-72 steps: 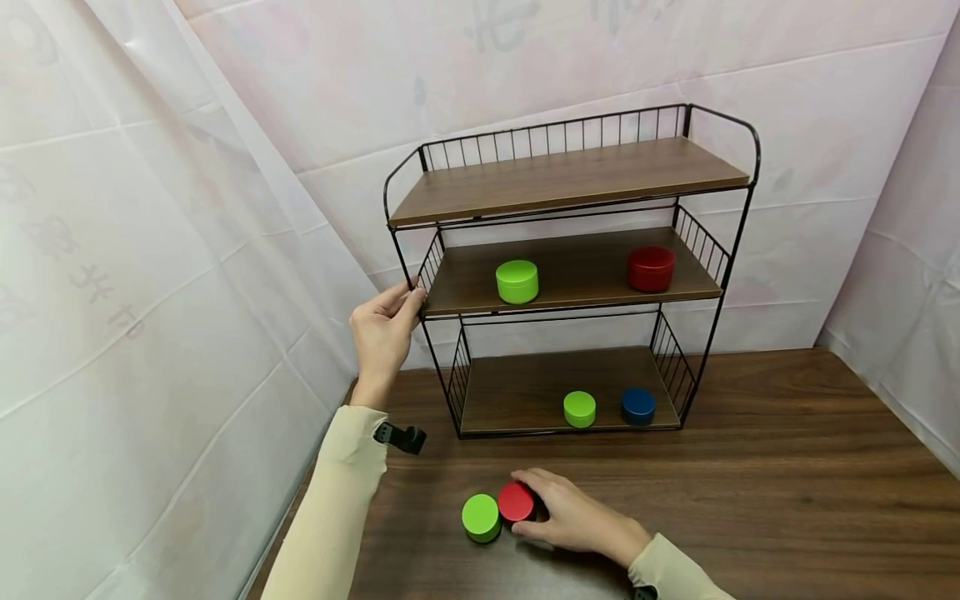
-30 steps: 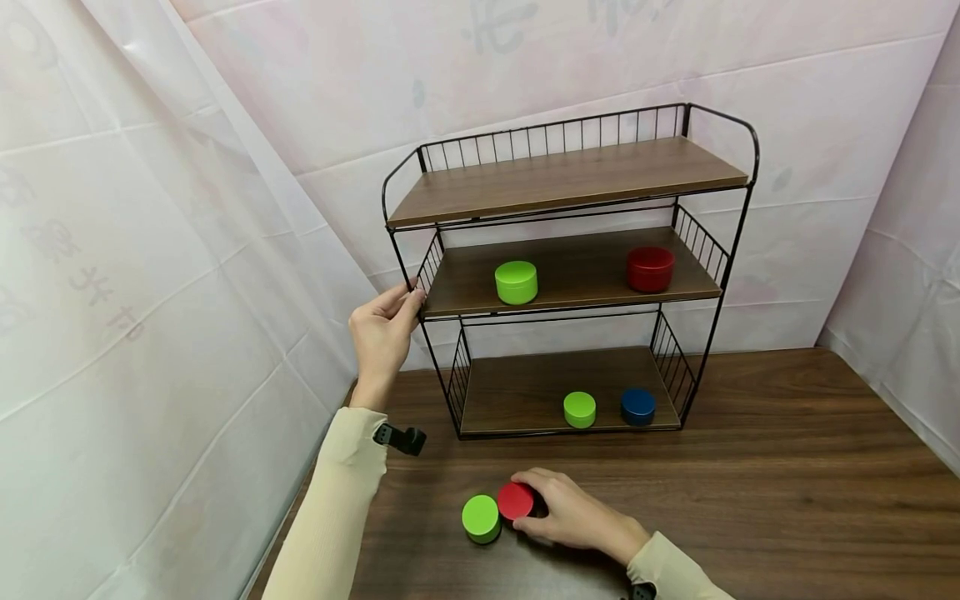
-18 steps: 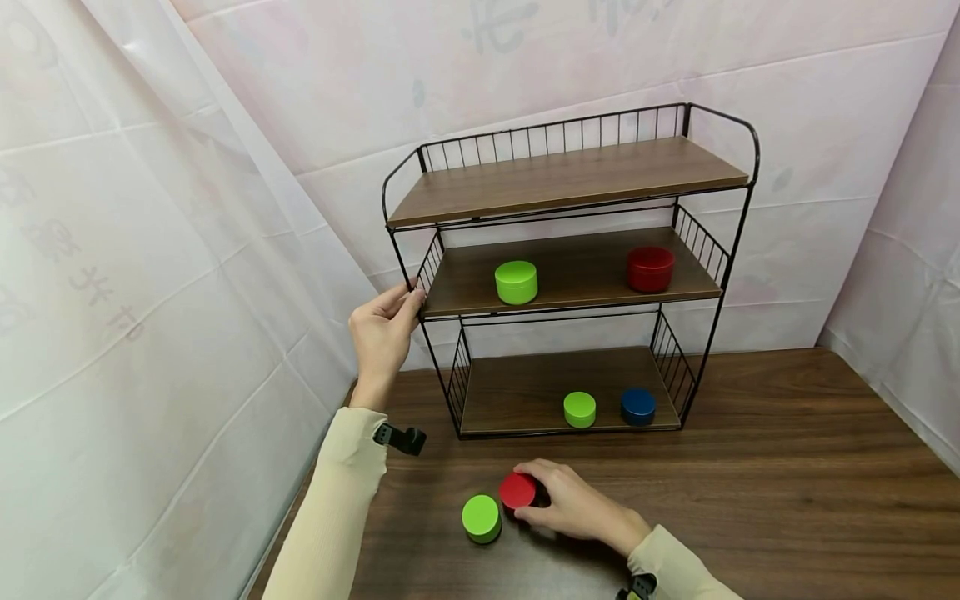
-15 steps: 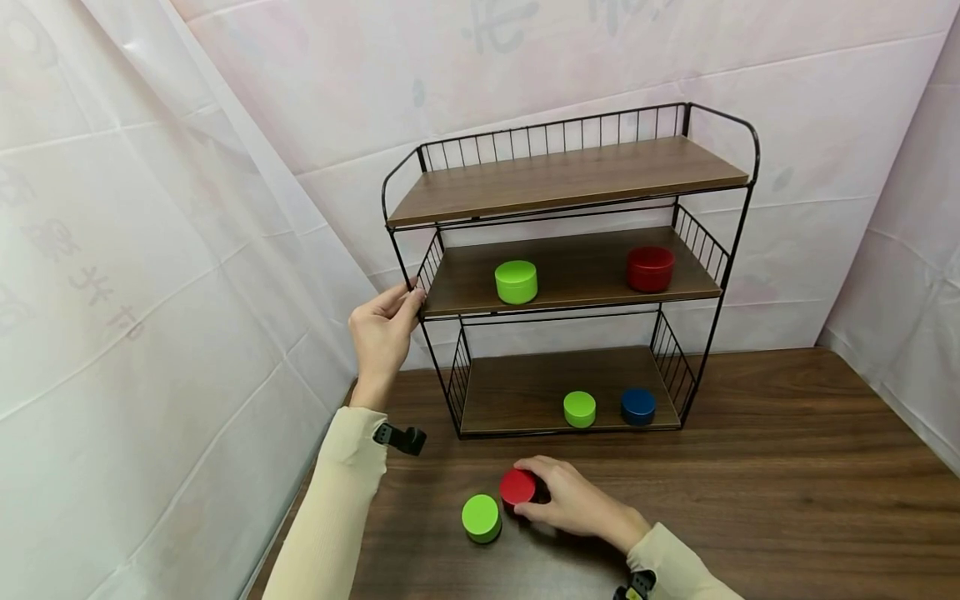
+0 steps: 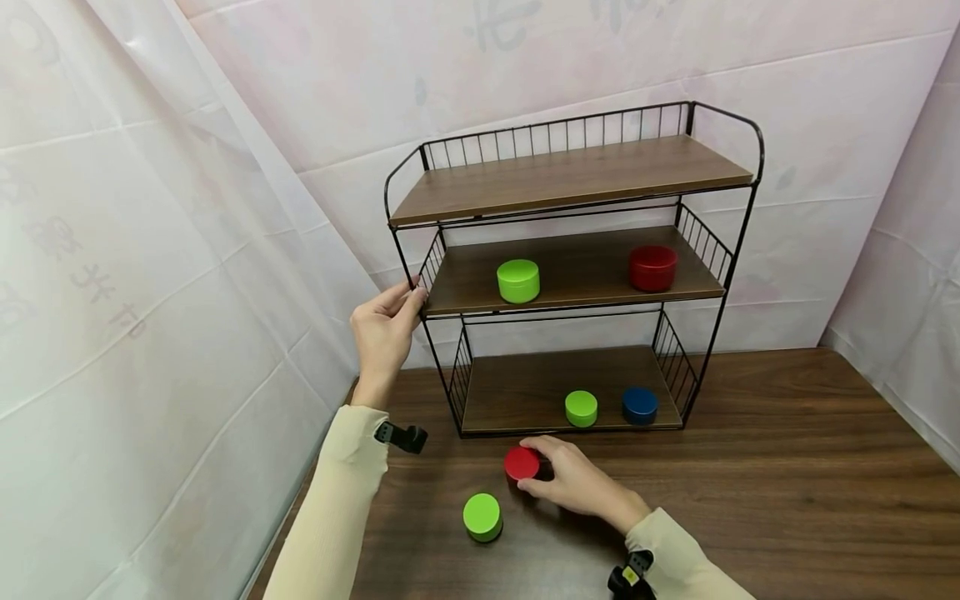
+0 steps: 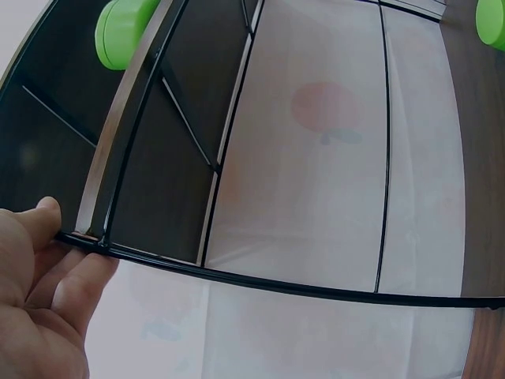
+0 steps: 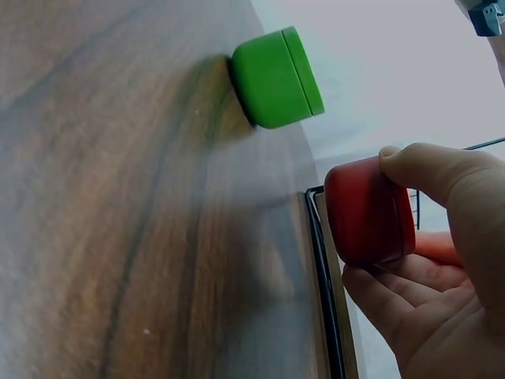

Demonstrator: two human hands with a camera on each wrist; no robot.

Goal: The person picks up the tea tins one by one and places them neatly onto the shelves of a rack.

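My left hand (image 5: 384,333) pinches the left front post of a three-tier shelf rack (image 5: 573,179) at the middle shelf's height. In the left wrist view, the thumb and fingers lie on either side of the black metal frame. My right hand (image 5: 577,479) grips a small red round tin (image 5: 522,464) between thumb and fingers, in front of the bottom shelf. The right wrist view shows this tin raised off the table, its lid on. A green round tin (image 5: 482,517) stands on the table, apart from the right hand.
On the middle shelf stand a larger green tin (image 5: 518,281) and a larger dark red tin (image 5: 652,268). The bottom shelf bears a small green tin (image 5: 581,408) and a blue tin (image 5: 640,406), both right of centre. White cloth (image 5: 187,250) hangs behind and at both sides.
My right hand has lifted the red tin from beside the green tin and moved it forward, toward the rack. The left hand keeps its hold on the post.
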